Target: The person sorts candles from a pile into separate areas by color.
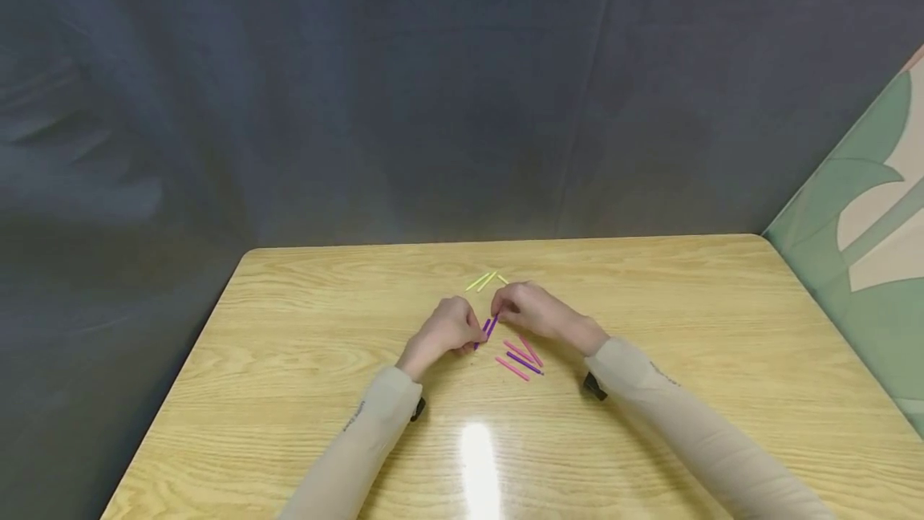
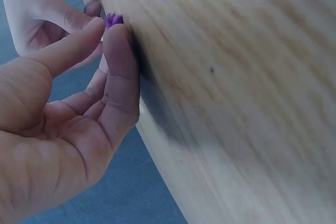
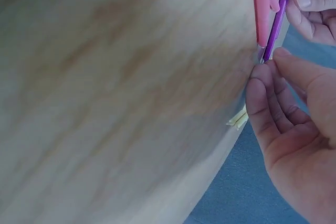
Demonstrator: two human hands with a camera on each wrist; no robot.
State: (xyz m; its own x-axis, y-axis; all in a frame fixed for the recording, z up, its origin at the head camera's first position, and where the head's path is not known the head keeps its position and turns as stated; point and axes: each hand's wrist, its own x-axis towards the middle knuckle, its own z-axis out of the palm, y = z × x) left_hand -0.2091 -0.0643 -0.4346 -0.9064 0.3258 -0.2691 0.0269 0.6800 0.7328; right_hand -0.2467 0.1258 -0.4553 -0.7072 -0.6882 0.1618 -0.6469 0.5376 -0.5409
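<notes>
Two thin purple sticks (image 1: pixel 492 327) lie side by side at a slant between the hands, low over the wooden table. My left hand (image 1: pixel 446 327) pinches their near ends between thumb and fingers; in the left wrist view the purple ends (image 2: pixel 113 20) show at its fingertips. At the far end, my right hand (image 1: pixel 534 310) pinches a purple stick (image 3: pixel 275 27) with thumb and forefinger. Just right of them lie several pink sticks (image 1: pixel 512 368) with another purple stick (image 1: pixel 524 363) among them. Fingertips hide parts of the held sticks.
Several yellow sticks (image 1: pixel 478 282) lie beyond the hands, one partly behind the right hand. A dark curtain (image 1: pixel 462 103) hangs behind the table's far edge. A leaf-patterned panel (image 1: pixel 881 247) stands along the right side of the table (image 1: pixel 289 392).
</notes>
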